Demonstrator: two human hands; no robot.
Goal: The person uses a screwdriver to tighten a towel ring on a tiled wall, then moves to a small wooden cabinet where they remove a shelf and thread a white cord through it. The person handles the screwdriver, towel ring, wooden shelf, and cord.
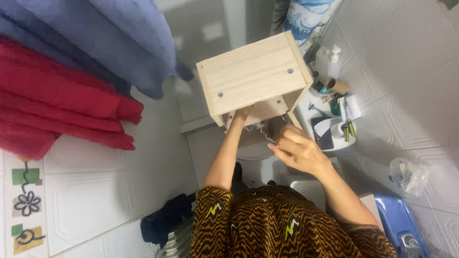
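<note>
A light wooden box-shaped cabinet (253, 76) with two screw heads on its panel is held up in front of me. My left hand (242, 113) reaches up and grips its lower edge. My right hand (297, 149) is just below the box, fingers pinched on a thin metal wire or tool (264, 134) that runs up toward the box's open underside. The inside of the box is mostly hidden.
Red and blue towels (71, 71) hang at the left against white tiles. A small shelf (334, 129) at right carries a white pump bottle (330, 59), pliers and small items. A clear plastic bag (407, 177) and a blue object (397, 224) sit lower right.
</note>
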